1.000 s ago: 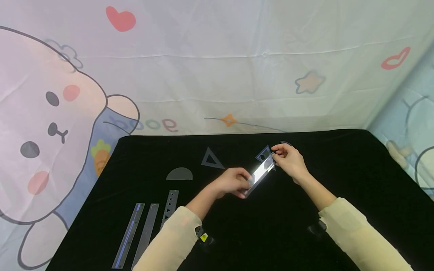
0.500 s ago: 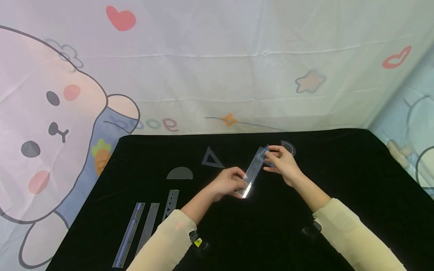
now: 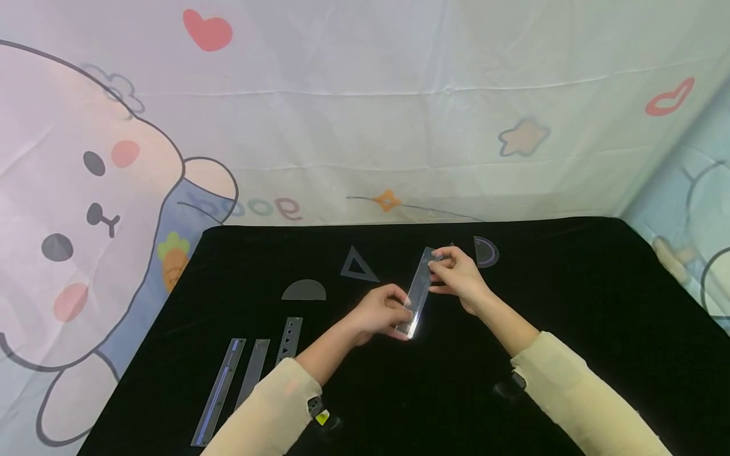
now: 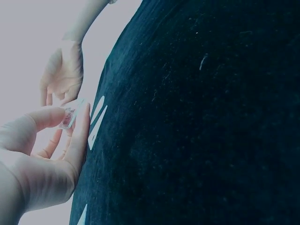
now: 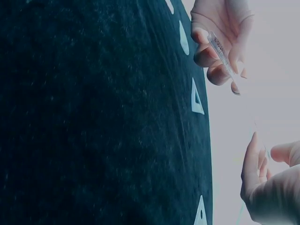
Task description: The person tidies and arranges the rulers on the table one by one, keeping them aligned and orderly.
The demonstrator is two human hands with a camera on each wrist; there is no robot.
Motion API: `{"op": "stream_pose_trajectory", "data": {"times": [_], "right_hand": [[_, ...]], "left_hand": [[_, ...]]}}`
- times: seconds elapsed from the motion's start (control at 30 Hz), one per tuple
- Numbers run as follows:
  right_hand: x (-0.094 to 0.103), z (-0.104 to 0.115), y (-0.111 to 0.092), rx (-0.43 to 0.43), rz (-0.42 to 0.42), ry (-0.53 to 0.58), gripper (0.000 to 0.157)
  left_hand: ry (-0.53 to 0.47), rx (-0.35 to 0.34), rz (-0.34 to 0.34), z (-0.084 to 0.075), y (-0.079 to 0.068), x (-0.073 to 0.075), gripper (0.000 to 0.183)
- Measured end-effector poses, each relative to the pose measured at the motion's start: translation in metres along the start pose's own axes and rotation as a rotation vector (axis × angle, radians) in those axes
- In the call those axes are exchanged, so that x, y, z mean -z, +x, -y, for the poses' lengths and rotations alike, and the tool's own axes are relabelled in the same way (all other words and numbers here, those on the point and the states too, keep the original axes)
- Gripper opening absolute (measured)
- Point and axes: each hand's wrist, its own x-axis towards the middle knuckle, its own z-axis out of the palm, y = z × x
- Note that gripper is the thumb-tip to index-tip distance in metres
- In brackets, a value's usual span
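A clear ruler (image 3: pixel 420 288) is held aslant above the black cloth between both hands. My left hand (image 3: pixel 377 315) pinches its lower end, thumb on one side and fingers on the other. Near the upper end, my right hand (image 3: pixel 461 280) grips the right edge between thumb and fingers. In the left wrist view the ruler's end (image 4: pixel 69 118) shows between the left thumb and fingers. From the right wrist, printed marks show on the ruler (image 5: pixel 220 50), and its far part fades into the bright background. A set square behind the right hand is mostly hidden.
On the black cloth (image 3: pixel 570 285) lie a triangular set square (image 3: pixel 358 276), a half-round protractor (image 3: pixel 304 291) and another protractor (image 3: pixel 489 253) with purple marks. At left are a blue-striped ruler (image 3: pixel 218 394), a plain ruler (image 3: pixel 254 366) and one with triangular cutouts (image 3: pixel 289 337), partly behind the left sleeve.
The ruler has swung more upright and shifted left. My right hand has moved left along with it, uncovering the purple-marked protractor. The left hand has drawn slightly left and still grips the lower end.
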Motion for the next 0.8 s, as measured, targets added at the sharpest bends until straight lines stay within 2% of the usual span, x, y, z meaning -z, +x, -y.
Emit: {"op": "stream_pose_trajectory", "data": {"times": [0.3,0.6,0.8], "right_hand": [[-0.014,0.002,-0.002,-0.011,0.041,0.006,0.035],[-0.033,0.001,-0.003,-0.008,0.089,0.048,0.033],[-0.044,-0.002,-0.004,-0.012,0.116,0.044,0.035]], "left_hand": [[-0.001,0.013,0.018,0.005,-0.013,0.007,0.031],[0.057,0.036,0.012,0.011,-0.026,0.020,0.031],[0.081,0.051,0.038,0.014,-0.036,0.027,0.031]]}}
